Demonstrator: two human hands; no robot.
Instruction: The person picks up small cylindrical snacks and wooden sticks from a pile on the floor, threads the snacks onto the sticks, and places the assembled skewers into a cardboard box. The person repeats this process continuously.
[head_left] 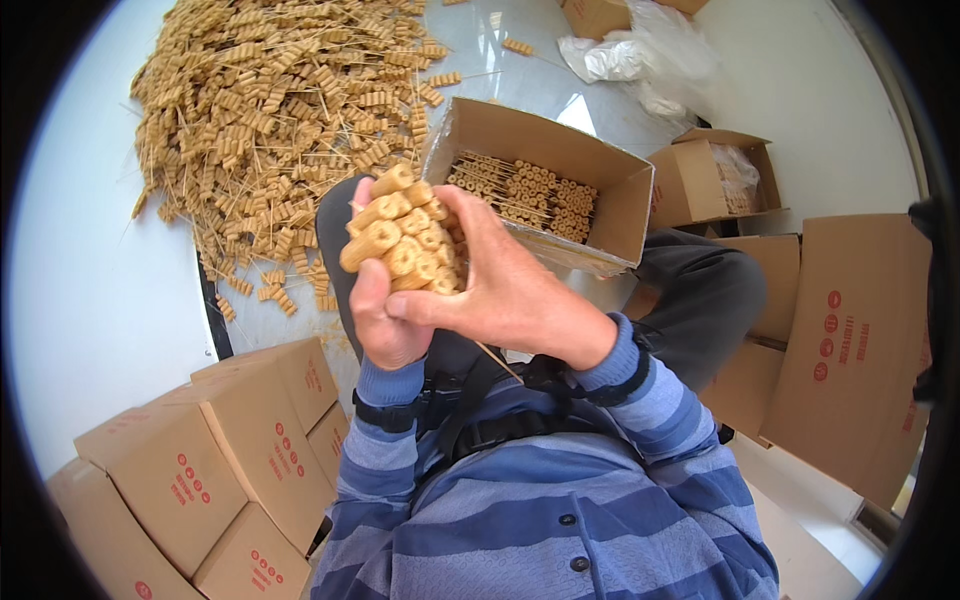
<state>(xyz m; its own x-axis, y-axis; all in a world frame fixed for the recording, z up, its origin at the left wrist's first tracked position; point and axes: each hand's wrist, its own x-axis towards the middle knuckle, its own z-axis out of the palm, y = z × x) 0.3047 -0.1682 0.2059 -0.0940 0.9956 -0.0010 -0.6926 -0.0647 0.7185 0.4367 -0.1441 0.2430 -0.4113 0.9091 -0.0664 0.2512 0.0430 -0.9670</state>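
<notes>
Above my lap, both hands grip one bundle of tan food skewers (402, 240), hollow roll ends pointing up toward me. My left hand (388, 318) closes round the bundle's left and lower side, its thumb on the front. From the right, my right hand (510, 282) wraps the other side, thumb across the lower edge. A thin stick (498, 362) pokes out below my right hand. Just beyond it stands an open cardboard box (540, 130), with packed skewers (535, 192) lying in rows inside, sticks toward the left.
A large heap of loose skewers (285, 110) covers the floor at the far left. Closed cartons (225, 450) are stacked at lower left. Cardboard cartons (840, 350) stand at right, and an open carton (700, 180) with a plastic liner sits behind. Clear plastic bags (650, 55) lie far right.
</notes>
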